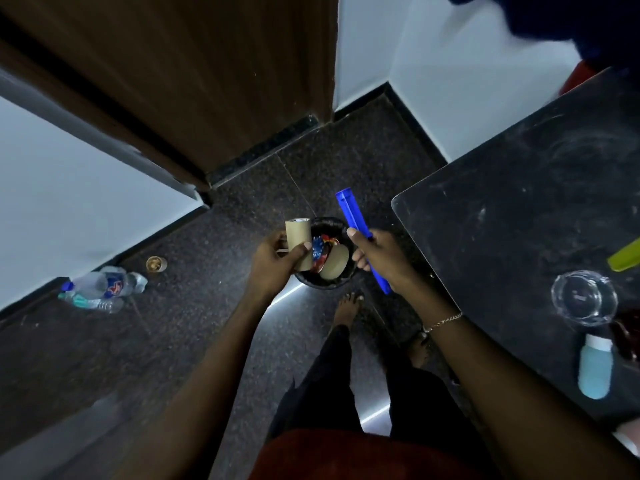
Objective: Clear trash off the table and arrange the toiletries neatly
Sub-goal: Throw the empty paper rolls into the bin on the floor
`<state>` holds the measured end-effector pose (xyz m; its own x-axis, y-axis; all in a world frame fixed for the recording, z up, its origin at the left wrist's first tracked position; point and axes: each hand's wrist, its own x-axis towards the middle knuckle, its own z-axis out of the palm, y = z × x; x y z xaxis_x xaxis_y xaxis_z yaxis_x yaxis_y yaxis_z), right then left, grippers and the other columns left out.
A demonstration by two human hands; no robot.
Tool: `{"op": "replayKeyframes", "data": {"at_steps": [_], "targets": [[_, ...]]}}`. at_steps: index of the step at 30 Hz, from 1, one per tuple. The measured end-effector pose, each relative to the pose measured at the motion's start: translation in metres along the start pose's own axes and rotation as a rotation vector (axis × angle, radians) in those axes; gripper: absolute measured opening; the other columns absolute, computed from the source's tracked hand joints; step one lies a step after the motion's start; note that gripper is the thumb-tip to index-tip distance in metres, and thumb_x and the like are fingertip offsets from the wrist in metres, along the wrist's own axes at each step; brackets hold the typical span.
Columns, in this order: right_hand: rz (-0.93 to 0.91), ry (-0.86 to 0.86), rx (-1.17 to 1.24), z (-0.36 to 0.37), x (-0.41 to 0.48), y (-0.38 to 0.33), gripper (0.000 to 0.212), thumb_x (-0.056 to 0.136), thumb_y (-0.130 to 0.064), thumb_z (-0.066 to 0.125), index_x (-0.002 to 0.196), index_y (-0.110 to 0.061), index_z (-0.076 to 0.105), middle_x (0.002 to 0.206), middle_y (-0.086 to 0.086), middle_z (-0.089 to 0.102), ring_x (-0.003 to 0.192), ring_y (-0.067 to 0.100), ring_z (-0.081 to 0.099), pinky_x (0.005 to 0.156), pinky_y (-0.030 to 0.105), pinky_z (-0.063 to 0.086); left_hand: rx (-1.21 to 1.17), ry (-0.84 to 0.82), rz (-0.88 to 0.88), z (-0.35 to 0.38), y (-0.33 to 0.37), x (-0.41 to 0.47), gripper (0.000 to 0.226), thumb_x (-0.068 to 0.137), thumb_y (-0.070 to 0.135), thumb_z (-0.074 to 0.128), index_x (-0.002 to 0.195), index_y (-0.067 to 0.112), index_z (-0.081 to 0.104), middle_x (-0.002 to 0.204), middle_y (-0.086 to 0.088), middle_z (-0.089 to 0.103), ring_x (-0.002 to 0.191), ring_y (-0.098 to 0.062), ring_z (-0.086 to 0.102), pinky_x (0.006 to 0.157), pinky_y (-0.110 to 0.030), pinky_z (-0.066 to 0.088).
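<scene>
The left hand point(273, 258) grips a short brown cardboard tube point(298, 242), fingers curled behind it and the thumb pressed across its front. It holds the tube nearly upright over the left rim of a round black waste bin point(311, 283) standing on the dark speckled floor point(207, 323). Inside the bin lie a second cardboard tube point(335, 267) on its side and a crumpled red and blue wrapper point(319, 251). The right hand point(379, 259) is closed round the lower half of a long blue plastic case point(349, 216), thumb laid along it. The case slants up and away over the bin's right rim, just off the rounded left corner of the dark scuffed table point(519, 188).

Towards the table's right edge stand a clear glass bowl point(584, 296) and, nearer the person, a pale blue bottle with a white cap point(595, 370) lying on its side. A yellow-green object point(626, 259) is cut off at that same edge. A thin chain bracelet point(443, 320) circles the right wrist. On the floor by the left wall lie crushed clear plastic bottles point(104, 285) and a small paper cup point(156, 264) on its side, well apart from the bin. A brown wooden door point(194, 71) stands beyond
</scene>
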<state>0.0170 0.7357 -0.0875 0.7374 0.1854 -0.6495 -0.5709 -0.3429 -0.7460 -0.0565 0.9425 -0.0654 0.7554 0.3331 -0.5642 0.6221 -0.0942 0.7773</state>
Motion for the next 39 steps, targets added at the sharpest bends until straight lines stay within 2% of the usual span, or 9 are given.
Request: {"op": "replayKeyframes", "data": {"at_steps": [5, 9, 13, 19, 24, 28, 31, 36, 39], "targets": [[0.025, 0.036, -0.083, 0.012, 0.043, 0.039, 0.046, 0.094, -0.04, 0.063, 0.097, 0.006, 0.064, 0.068, 0.012, 0.065, 0.051, 0.015, 0.055, 0.051, 0.024, 0.044, 0.077, -0.018, -0.026, 0.015, -0.041, 0.042, 0.039, 0.088, 0.029, 0.08, 0.12, 0.012, 0.066, 0.105, -0.006, 0.072, 0.099, -0.031, 0.072, 0.086, -0.057, 0.061], [0.043, 0.075, -0.139, 0.02, 0.078, 0.078, 0.04, 0.091, -0.046, 0.065, 0.088, -0.006, 0.065, 0.065, 0.007, 0.068, 0.05, 0.012, 0.06, 0.053, 0.026, 0.047, 0.174, -0.021, -0.029, 0.03, -0.079, 0.081, 0.046, 0.084, 0.032, 0.082, 0.123, 0.014, 0.066, 0.103, 0.0, 0.071, 0.095, -0.024, 0.071, 0.083, -0.054, 0.063], [0.05, 0.085, -0.152, 0.022, 0.112, 0.118, 0.038, 0.09, -0.047, 0.065, 0.084, -0.01, 0.063, 0.067, 0.01, 0.066, 0.051, 0.012, 0.06, 0.05, 0.025, 0.046, 0.297, -0.049, -0.057, 0.045, -0.124, 0.127, 0.05, 0.084, 0.032, 0.082, 0.126, 0.012, 0.064, 0.11, -0.008, 0.071, 0.099, -0.03, 0.071, 0.083, -0.055, 0.062], [0.111, 0.099, -0.142, 0.024, 0.154, 0.17, 0.029, 0.09, -0.044, 0.067, 0.078, -0.019, 0.058, 0.058, 0.003, 0.062, 0.035, -0.002, 0.054, 0.036, 0.013, 0.04, 0.494, -0.099, -0.07, 0.07, -0.18, 0.192, 0.056, 0.084, 0.03, 0.08, 0.133, 0.013, 0.061, 0.121, -0.014, 0.072, 0.109, -0.032, 0.068, 0.082, -0.029, 0.048], [0.137, 0.055, -0.164, 0.026, 0.161, 0.181, 0.027, 0.09, -0.043, 0.068, 0.077, -0.022, 0.057, 0.055, 0.002, 0.059, 0.034, 0.001, 0.051, 0.039, 0.018, 0.04, 0.609, -0.171, -0.078, 0.072, -0.191, 0.205, 0.082, 0.086, 0.054, 0.071, 0.151, 0.015, 0.039, 0.143, -0.019, 0.049, 0.13, -0.04, 0.053, 0.104, -0.047, 0.048], [0.136, 0.014, -0.192, 0.029, 0.144, 0.17, 0.026, 0.088, -0.044, 0.07, 0.084, -0.019, 0.063, 0.056, 0.002, 0.06, 0.035, 0.004, 0.052, 0.039, 0.018, 0.04, 0.64, -0.158, -0.008, 0.053, -0.175, 0.175, 0.107, 0.069, 0.088, 0.044, 0.153, 0.022, 0.035, 0.152, -0.012, 0.042, 0.132, -0.037, 0.053, 0.101, -0.047, 0.049], [0.132, -0.002, -0.205, 0.026, 0.119, 0.154, 0.029, 0.088, -0.044, 0.069, 0.094, -0.016, 0.066, 0.057, 0.003, 0.062, 0.04, 0.008, 0.054, 0.041, 0.018, 0.042, 0.707, -0.175, 0.054, 0.034, -0.162, 0.147, 0.099, 0.08, 0.082, 0.049, 0.156, 0.021, 0.031, 0.158, -0.01, 0.037, 0.137, -0.036, 0.05, 0.102, -0.047, 0.049], [0.113, 0.021, -0.195, 0.025, 0.071, 0.125, 0.022, 0.091, -0.033, 0.07, 0.074, -0.023, 0.059, 0.055, 0.003, 0.062, 0.042, 0.012, 0.055, 0.045, 0.023, 0.043, 0.824, -0.146, 0.231, 0.005, -0.135, 0.1, 0.088, 0.092, 0.07, 0.052, 0.159, 0.02, 0.026, 0.163, -0.008, 0.033, 0.147, -0.03, 0.039, 0.112, -0.053, 0.046], [0.11, 0.012, -0.156, 0.026, 0.042, 0.101, 0.021, 0.092, -0.029, 0.068, 0.078, -0.017, 0.06, 0.057, 0.006, 0.062, 0.047, 0.019, 0.055, 0.043, 0.021, 0.042, 0.861, -0.116, 0.335, -0.004, -0.111, 0.071, 0.087, 0.093, 0.071, 0.049, 0.16, 0.02, 0.025, 0.164, -0.008, 0.031, 0.15, -0.028, 0.036, 0.113, -0.053, 0.045]]}}
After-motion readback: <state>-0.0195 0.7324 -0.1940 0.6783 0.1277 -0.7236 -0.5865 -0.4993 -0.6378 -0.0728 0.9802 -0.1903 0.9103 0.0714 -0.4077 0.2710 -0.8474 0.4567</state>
